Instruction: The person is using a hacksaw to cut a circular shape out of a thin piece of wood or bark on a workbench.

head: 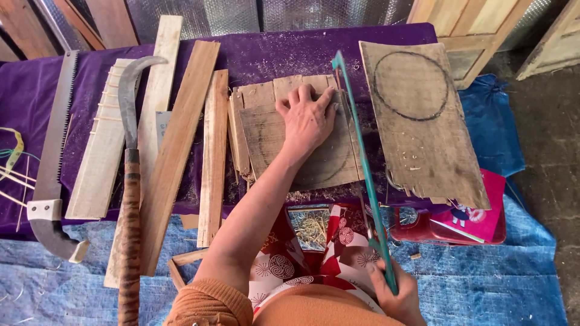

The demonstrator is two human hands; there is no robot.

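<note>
My left hand (307,118) lies flat, fingers spread, on a thin wooden board (326,163) with a drawn circle, pressing it to the purple-covered table (254,57). My right hand (396,296) grips the handle of a teal-framed saw (362,157) near my lap. The saw's frame runs from my hand up along the board's right edge, and its thin blade sits at that edge. Sawdust lies around the board.
A second board with a drawn circle (423,121) lies to the right. To the left lie wooden slats (181,145), a curved sickle-like knife (128,181) and a hand saw (54,151). A red stool (423,232) with a pink book stands below; blue tarp (495,284) covers the floor.
</note>
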